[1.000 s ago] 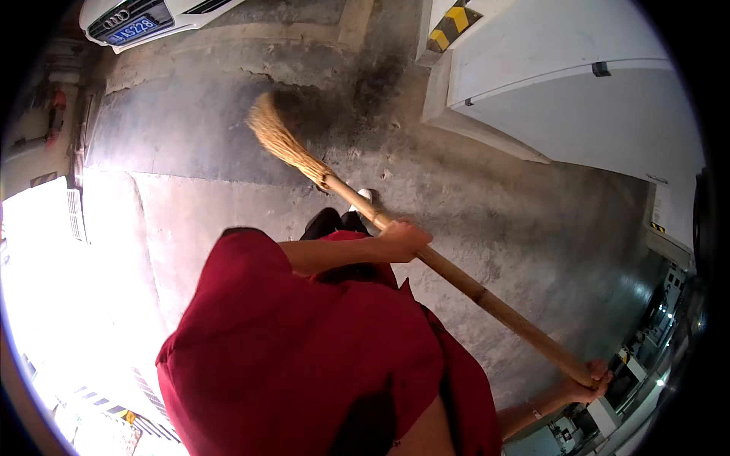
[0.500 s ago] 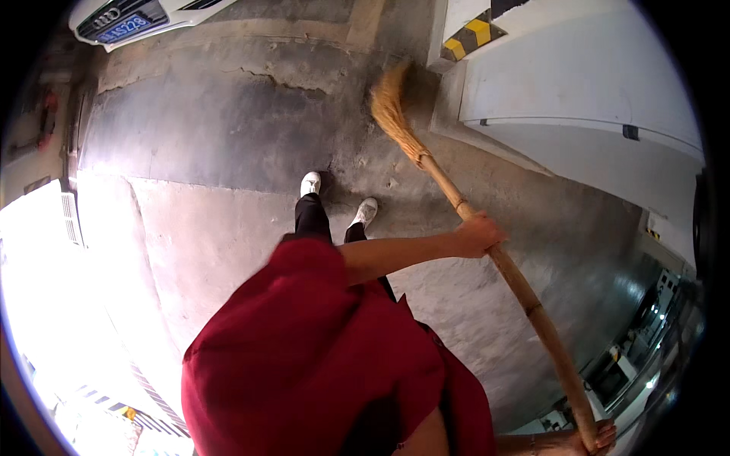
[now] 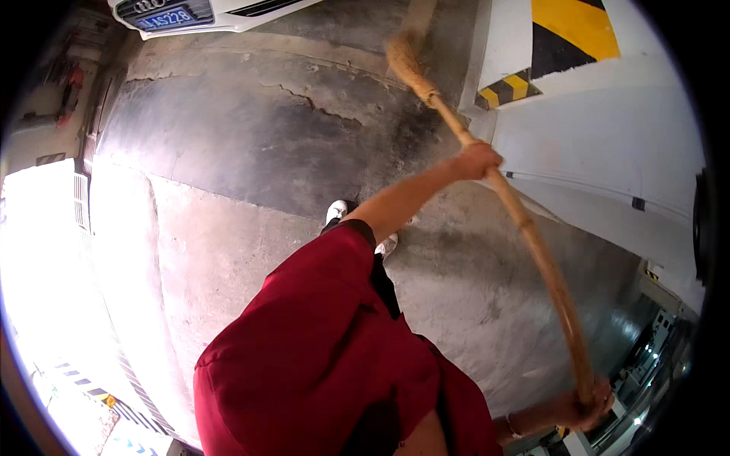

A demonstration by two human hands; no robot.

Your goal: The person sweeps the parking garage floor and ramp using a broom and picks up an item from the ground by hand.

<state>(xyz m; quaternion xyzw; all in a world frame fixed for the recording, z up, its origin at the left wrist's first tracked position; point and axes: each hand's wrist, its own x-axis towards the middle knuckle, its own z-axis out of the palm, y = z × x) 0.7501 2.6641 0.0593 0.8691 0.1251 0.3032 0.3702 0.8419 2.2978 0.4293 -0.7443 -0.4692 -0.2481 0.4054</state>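
A straw broom with a long bamboo handle runs diagonally across the right half of the view. My left hand is closed round the handle not far below the bristles. Lower right, near the top end of the pole, my right hand grips it, slightly blurred. The tan bristles point away from me over the concrete floor, close to the white wall's corner. Whether they touch the floor I cannot tell.
A white car's front stands at the far left. The white wall on the right has a corner with yellow-and-black striped marking. A crack crosses the floor ahead of my white shoes. Bright light floods the left side.
The broom's bristles have moved forward and a little to the right, past the wall's corner. My left hand has gone forward with the handle; my right hand has risen slightly in view.
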